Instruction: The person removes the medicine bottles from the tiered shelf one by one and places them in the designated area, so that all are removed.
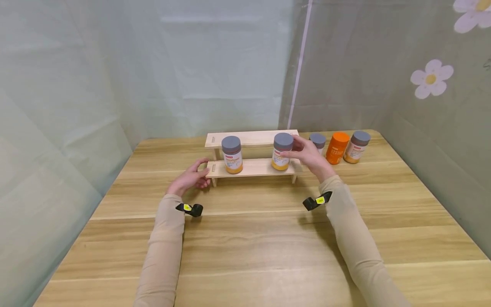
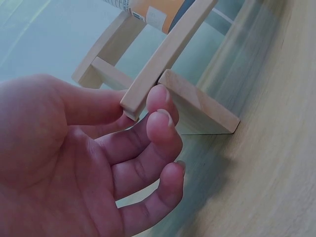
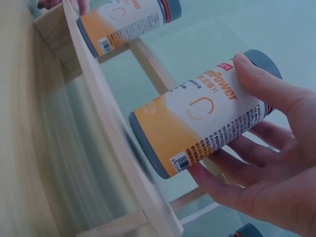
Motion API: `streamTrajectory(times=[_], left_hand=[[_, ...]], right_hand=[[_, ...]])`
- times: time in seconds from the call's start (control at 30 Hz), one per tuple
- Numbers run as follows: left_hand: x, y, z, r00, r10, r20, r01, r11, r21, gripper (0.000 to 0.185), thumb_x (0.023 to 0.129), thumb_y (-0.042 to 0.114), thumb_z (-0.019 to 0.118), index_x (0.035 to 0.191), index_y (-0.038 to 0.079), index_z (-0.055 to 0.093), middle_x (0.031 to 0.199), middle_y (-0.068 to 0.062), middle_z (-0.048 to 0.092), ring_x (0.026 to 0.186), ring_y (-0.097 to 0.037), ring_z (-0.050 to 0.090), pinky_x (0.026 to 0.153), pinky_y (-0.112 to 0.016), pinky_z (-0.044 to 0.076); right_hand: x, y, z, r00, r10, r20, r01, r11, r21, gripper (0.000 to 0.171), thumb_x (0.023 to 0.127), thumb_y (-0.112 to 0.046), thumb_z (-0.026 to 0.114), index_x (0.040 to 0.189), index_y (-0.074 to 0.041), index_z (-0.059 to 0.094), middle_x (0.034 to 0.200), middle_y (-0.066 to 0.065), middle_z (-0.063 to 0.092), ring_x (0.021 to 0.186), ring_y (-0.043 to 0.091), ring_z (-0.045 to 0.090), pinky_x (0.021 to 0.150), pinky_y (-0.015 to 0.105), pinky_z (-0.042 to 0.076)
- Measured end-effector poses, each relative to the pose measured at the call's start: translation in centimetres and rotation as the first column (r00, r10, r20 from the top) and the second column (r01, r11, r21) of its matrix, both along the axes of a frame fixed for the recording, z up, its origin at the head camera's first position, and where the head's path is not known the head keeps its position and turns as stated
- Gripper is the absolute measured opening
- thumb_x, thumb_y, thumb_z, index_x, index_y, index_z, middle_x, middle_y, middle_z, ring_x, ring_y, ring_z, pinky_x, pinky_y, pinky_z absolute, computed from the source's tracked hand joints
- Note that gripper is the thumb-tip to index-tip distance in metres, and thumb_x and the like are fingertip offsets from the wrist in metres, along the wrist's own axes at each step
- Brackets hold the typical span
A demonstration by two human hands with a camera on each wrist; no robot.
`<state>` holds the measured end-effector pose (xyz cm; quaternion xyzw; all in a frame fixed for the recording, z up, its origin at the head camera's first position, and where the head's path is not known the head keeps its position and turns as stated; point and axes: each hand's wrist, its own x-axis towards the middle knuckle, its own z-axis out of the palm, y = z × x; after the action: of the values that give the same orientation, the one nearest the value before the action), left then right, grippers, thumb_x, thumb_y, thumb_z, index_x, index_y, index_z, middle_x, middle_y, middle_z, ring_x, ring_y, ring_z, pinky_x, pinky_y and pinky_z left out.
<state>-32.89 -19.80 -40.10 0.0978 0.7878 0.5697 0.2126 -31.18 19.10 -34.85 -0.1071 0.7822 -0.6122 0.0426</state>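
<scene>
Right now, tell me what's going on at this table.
A person is working at a small two-tier wooden rack on a wooden table. The right hand grips a grey-lidded jar at the lower shelf. The left hand touches the rack's left end with its fingertips. Another jar stands on the lower shelf, and three more containers wait on the table to the right.

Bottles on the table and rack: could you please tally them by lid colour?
Grey-lidded bottles: 4, namely one on the lower shelf, one held by the right hand, one behind that hand, one far right.
Orange-lidded bottles: 1.
Total: 5.
</scene>
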Motion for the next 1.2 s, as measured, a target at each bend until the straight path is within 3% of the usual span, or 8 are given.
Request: streamTrajectory(times=[0.33,0.6,0.77,1.2], left_hand=[[0.0,0.0,0.1,1.000,0.000,0.000,0.000,1.000,0.015,0.057,0.106,0.018,0.037,0.154,0.011,0.008,0.070,0.004,0.058,0.060,-0.006,0.055,0.062,-0.022,0.049],[0.3,-0.3,0.3,1.000,0.001,0.006,-0.001,1.000,0.016,0.057,0.106,0.017,0.036,0.155,0.012,0.008,0.071,0.002,0.057,0.062,-0.005,0.055,0.062,-0.021,0.048],[0.3,-0.4,0.3,1.000,-0.001,0.006,0.001,1.000,0.015,0.057,0.106,0.018,0.036,0.155,0.012,0.007,0.071,0.003,0.057,0.062,-0.005,0.055,0.062,-0.021,0.048],[0.0,-0.7,-0.2,1.000,-0.017,0.004,0.017,0.999,0.033,0.057,0.106,0.017,0.035,0.154,0.010,0.006,0.071,0.002,0.056,0.062,-0.005,0.054,0.061,-0.021,0.048]], right_hand=[[0.3,1.9,1.1,0.998,-0.053,-0.035,0.055,0.998,0.040,0.060,0.089,-0.019,0.070,0.142,-0.007,0.045,0.125,0.006,0.059,0.107,0.013,0.055,0.092,0.028,0.047],[0.6,3.6,1.4,0.995,-0.082,-0.051,0.083,0.996,0.016,0.056,0.090,-0.018,0.069,0.140,-0.006,0.047,0.108,-0.013,0.059,0.104,0.008,0.054,0.091,0.027,0.046],[0.7,4.5,1.5,0.993,-0.083,-0.081,0.082,0.996,-0.022,0.055,0.088,-0.017,0.072,0.137,-0.005,0.050,0.104,-0.015,0.063,0.101,0.006,0.058,0.086,0.019,0.049],[1.0,7.3,0.9,0.984,-0.148,-0.096,0.145,0.989,-0.033,0.050,0.089,-0.018,0.071,0.135,-0.009,0.053,0.100,-0.018,0.064,0.096,0.002,0.060,0.079,0.018,0.051]])
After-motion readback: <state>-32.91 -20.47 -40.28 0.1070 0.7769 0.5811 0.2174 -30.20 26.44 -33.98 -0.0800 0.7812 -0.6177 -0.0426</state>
